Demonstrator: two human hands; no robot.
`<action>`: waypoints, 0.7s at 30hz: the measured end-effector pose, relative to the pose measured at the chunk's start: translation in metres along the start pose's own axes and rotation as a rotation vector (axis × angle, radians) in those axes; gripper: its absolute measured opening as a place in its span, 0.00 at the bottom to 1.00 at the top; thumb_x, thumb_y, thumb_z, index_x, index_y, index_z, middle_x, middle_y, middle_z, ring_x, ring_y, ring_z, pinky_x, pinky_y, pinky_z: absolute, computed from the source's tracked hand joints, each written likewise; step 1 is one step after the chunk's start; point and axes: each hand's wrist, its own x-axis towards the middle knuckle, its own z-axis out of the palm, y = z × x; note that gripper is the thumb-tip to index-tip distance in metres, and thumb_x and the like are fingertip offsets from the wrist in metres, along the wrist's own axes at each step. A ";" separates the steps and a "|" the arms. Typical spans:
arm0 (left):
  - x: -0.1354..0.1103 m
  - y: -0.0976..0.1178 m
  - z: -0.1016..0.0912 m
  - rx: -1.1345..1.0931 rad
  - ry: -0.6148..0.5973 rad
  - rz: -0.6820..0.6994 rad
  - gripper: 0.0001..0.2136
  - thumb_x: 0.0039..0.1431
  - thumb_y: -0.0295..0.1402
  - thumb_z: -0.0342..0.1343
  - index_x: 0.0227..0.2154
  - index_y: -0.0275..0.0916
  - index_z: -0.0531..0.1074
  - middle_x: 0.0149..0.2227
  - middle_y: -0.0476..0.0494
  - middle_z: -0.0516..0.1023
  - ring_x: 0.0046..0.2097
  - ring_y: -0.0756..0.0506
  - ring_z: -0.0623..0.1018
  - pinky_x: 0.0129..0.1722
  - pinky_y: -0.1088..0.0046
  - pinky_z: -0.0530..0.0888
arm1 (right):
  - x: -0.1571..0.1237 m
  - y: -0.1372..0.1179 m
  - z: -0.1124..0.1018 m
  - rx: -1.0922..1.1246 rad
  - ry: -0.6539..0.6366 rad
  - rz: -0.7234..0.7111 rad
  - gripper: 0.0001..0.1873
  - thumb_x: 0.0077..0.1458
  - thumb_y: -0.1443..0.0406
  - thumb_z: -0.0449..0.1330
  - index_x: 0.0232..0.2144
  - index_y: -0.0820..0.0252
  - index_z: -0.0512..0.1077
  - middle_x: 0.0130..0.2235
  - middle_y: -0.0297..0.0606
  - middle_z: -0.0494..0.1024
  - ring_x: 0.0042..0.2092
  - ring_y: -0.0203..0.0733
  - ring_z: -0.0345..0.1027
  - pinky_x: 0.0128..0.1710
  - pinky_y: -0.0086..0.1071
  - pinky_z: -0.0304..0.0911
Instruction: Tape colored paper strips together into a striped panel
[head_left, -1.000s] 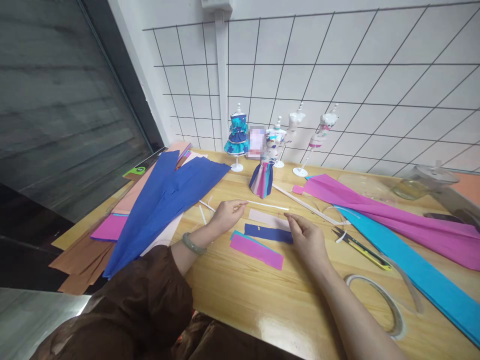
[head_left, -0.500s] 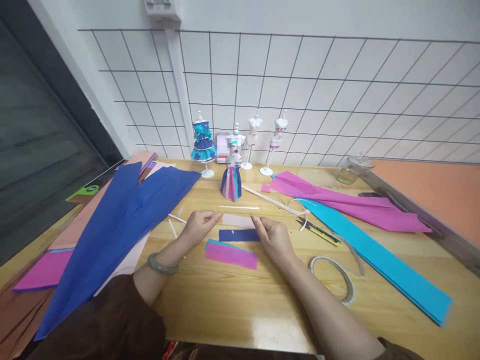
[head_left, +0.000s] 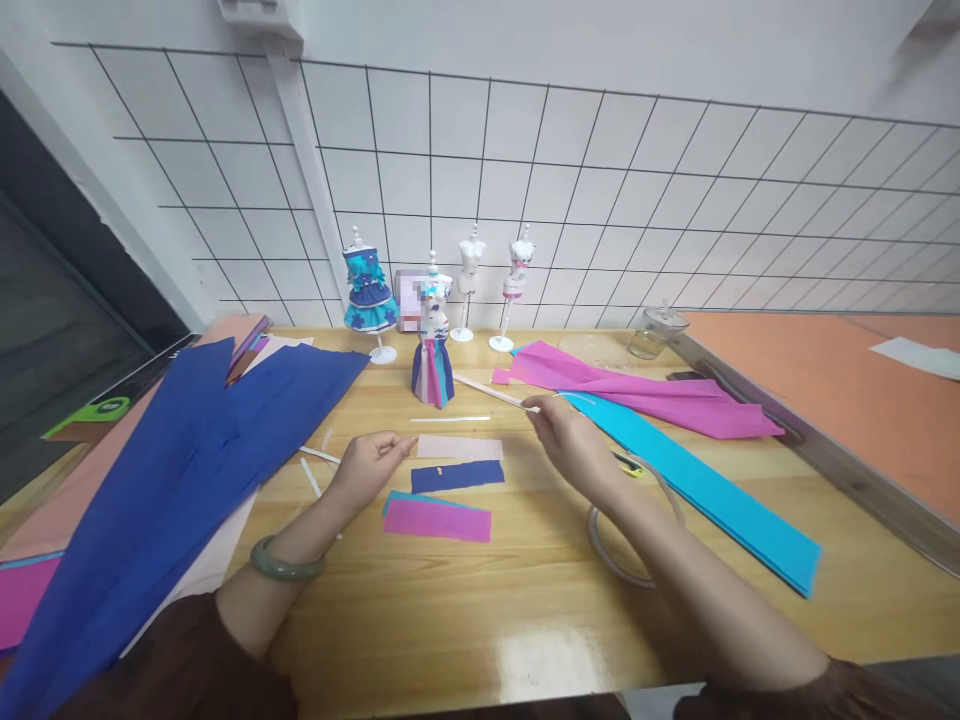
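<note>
My left hand, a green bangle on its wrist, has its fingers pinched at the left end of a pale pink paper piece. My right hand is closed, its fingertips on a long narrow pale strip whose far end they hide. Below the pink piece lie a dark blue piece and a magenta piece, which overlaps a turquoise one. A thin white strip lies above them. Behind stands a small dress form with a striped skirt.
Further dress forms stand by the wall. Large blue paper spreads left; magenta and turquoise sheets lie right. A tape roll and yellow-handled cutter sit partly under my right arm. A glass jar stands behind.
My right hand has left the right end of the pale pink piece and moved up and right to the long narrow strip. My left hand stays by the pink piece. The view has turned right.
</note>
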 end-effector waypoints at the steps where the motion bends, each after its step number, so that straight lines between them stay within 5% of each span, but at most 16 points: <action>1: 0.000 -0.001 0.001 -0.054 -0.011 -0.015 0.17 0.51 0.45 0.52 0.21 0.35 0.69 0.21 0.51 0.71 0.26 0.51 0.69 0.26 0.78 0.63 | 0.000 0.015 -0.005 -0.016 -0.009 0.020 0.15 0.58 0.62 0.46 0.44 0.57 0.66 0.37 0.41 0.77 0.36 0.42 0.70 0.32 0.31 0.59; 6: 0.004 -0.010 0.008 -0.205 -0.021 -0.039 0.15 0.47 0.43 0.57 0.30 0.35 0.72 0.30 0.43 0.78 0.34 0.47 0.76 0.34 0.74 0.70 | -0.017 0.089 -0.033 -0.104 -0.017 0.143 0.16 0.54 0.61 0.48 0.42 0.60 0.69 0.40 0.45 0.76 0.40 0.49 0.70 0.37 0.38 0.62; 10: 0.003 -0.009 0.006 -0.156 -0.021 -0.008 0.16 0.49 0.44 0.55 0.30 0.34 0.73 0.30 0.43 0.78 0.33 0.47 0.76 0.32 0.75 0.70 | -0.054 0.119 -0.053 -0.107 -0.062 0.190 0.16 0.52 0.58 0.51 0.38 0.58 0.71 0.38 0.41 0.78 0.37 0.46 0.71 0.35 0.36 0.64; 15: 0.000 -0.001 0.003 -0.020 -0.007 0.057 0.18 0.53 0.46 0.50 0.28 0.34 0.75 0.27 0.47 0.77 0.30 0.48 0.73 0.28 0.78 0.67 | -0.106 0.108 -0.063 -0.111 -0.162 0.275 0.16 0.53 0.53 0.51 0.33 0.55 0.72 0.36 0.38 0.78 0.34 0.43 0.71 0.32 0.33 0.63; 21: -0.002 0.001 0.005 0.047 0.018 0.093 0.18 0.54 0.45 0.49 0.28 0.34 0.75 0.25 0.47 0.75 0.29 0.49 0.71 0.26 0.79 0.65 | -0.144 0.081 -0.046 -0.248 -0.233 0.536 0.17 0.49 0.49 0.53 0.25 0.54 0.72 0.26 0.37 0.78 0.28 0.45 0.71 0.24 0.32 0.58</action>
